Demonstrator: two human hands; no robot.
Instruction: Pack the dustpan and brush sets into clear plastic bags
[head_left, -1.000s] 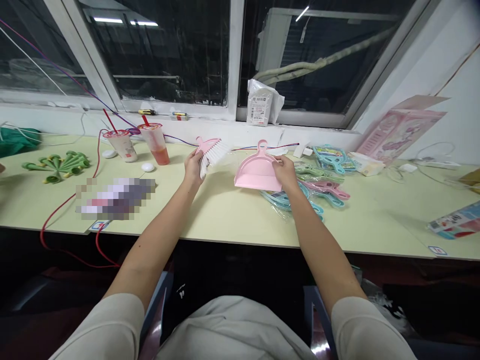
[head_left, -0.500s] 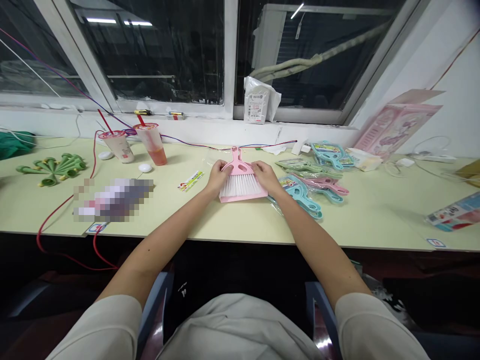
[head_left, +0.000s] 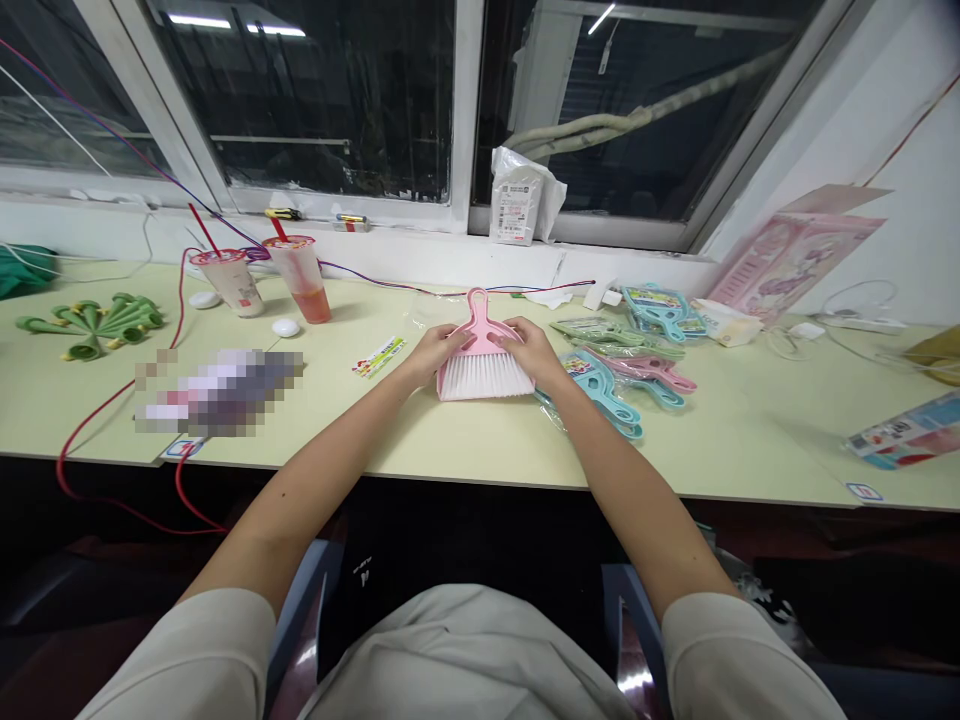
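A small pink hand brush (head_left: 486,374) with white bristles lies against a pink dustpan (head_left: 442,387), their handles pointing toward the window. My left hand (head_left: 436,354) is closed on the left side of the pair, thumb on top of the brush. On the right side, my right hand (head_left: 534,350) grips it the same way, thumb over the brush's pink body. The fingers beneath are hidden. Left of my left hand lies a printed card (head_left: 380,357). Close by my right forearm is a pile of bagged brush sets, with a blue one (head_left: 604,392) in front.
Two drink cups stand back left, one with red liquid (head_left: 311,300). Further left lies a green plastic thing with several arms (head_left: 97,322). Red cable (head_left: 67,440) hangs over the table edge. A pink box (head_left: 799,255) stands back right, a colourful package (head_left: 907,430) far right.
The brush has tilted or shifted within the dustpan: less of the pan's pink front edge shows below the bristles. Both hands keep their hold. The view has turned slightly.
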